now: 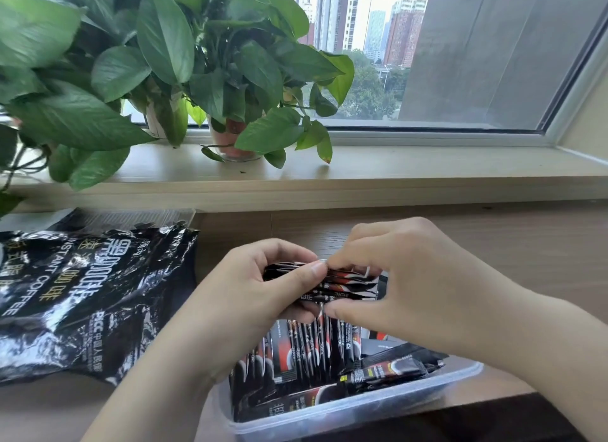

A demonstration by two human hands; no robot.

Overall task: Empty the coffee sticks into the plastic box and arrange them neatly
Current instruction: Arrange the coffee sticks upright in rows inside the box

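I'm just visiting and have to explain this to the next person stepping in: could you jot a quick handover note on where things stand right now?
Left hand: closed around one end of a bundle of coffee sticks, held above the box.
Right hand: pinching the other end of the same bundle.
Plastic box: at the table's near edge, holding many sticks; a row stands upright on its left side, while several loose sticks lie flat and crooked on the right.
Coffee bag: lying crumpled on the table to the left; whether any sticks remain inside cannot be told.
Left to do: set the bundle in the box and straighten the loose ones.
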